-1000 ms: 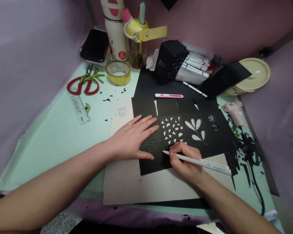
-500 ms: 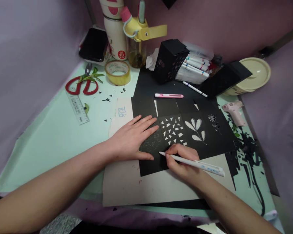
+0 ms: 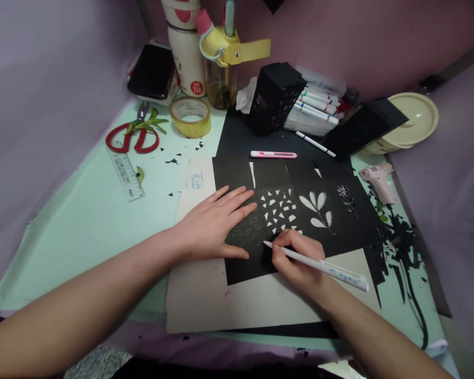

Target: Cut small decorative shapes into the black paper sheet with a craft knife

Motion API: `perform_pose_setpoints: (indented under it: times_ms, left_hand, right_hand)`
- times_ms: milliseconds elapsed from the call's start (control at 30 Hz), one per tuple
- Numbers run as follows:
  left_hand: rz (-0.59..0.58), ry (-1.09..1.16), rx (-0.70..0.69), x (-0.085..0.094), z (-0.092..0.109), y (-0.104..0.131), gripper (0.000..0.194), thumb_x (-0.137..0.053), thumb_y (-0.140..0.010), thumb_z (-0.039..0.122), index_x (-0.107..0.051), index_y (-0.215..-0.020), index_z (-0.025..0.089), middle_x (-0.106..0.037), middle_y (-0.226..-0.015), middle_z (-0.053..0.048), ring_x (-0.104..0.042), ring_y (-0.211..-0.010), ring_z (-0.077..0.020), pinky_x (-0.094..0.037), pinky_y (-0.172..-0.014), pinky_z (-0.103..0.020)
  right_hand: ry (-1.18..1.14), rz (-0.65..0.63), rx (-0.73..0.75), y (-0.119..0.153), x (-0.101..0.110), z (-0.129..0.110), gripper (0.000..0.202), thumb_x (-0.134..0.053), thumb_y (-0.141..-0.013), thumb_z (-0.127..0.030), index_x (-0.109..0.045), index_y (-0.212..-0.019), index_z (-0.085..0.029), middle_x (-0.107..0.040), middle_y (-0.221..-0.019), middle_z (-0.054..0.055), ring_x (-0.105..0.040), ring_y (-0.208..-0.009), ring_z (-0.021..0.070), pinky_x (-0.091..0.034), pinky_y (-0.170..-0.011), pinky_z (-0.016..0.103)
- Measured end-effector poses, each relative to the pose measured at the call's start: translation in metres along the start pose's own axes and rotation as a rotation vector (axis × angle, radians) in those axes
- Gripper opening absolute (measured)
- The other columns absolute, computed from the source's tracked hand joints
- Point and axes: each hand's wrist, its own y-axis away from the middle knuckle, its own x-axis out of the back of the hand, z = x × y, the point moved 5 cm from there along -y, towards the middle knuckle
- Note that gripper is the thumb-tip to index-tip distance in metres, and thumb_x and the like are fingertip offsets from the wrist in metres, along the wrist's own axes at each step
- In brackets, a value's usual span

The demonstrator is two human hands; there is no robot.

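Note:
A sheet of black card (image 3: 247, 268) lies on a pale board (image 3: 205, 310). Cut-out shapes, leaves and a small flower show light through it, and faint outlined shapes are drawn at its left part. My left hand (image 3: 213, 223) rests flat on the card's left side, fingers spread. My right hand (image 3: 298, 258) pinches a white pen (image 3: 319, 265), whose tip is at the card's surface, just below the cut-out shapes; whether it touches I cannot tell. Beyond the card lies a pink craft knife (image 3: 274, 155).
Red-handled scissors (image 3: 132, 139), a clear ruler (image 3: 127, 176) and a tape roll (image 3: 190, 117) lie at the left. Bottles (image 3: 187, 63), a black paper box (image 3: 276, 97) and markers (image 3: 314, 110) stand behind. A glue gun (image 3: 379, 181) and black scraps (image 3: 398, 231) are at the right.
My right hand has shifted slightly right and away from me with the pen, so the tip sits a little farther up the card. My left hand stays put.

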Motion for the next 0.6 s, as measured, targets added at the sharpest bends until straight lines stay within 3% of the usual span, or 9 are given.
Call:
perform_pose_setpoints:
  times_ms: [600]
  left_hand:
    - [-0.004,-0.013,-0.004,-0.0010,-0.0005,0.0006,0.101,-0.054,-0.077,0.080,-0.033,-0.152,0.016,-0.018,-0.164,-0.012,-0.014,-0.152,-0.0279,-0.007,-0.124,-0.045]
  right_hand:
    - [-0.020,-0.042,0.104,-0.0018,-0.0002,-0.0068,0.018,-0.058,-0.080,-0.009,-0.053,-0.068,-0.021,-0.059,-0.058,-0.003,-0.056,-0.049,0.0114,-0.043,-0.049,0.024]
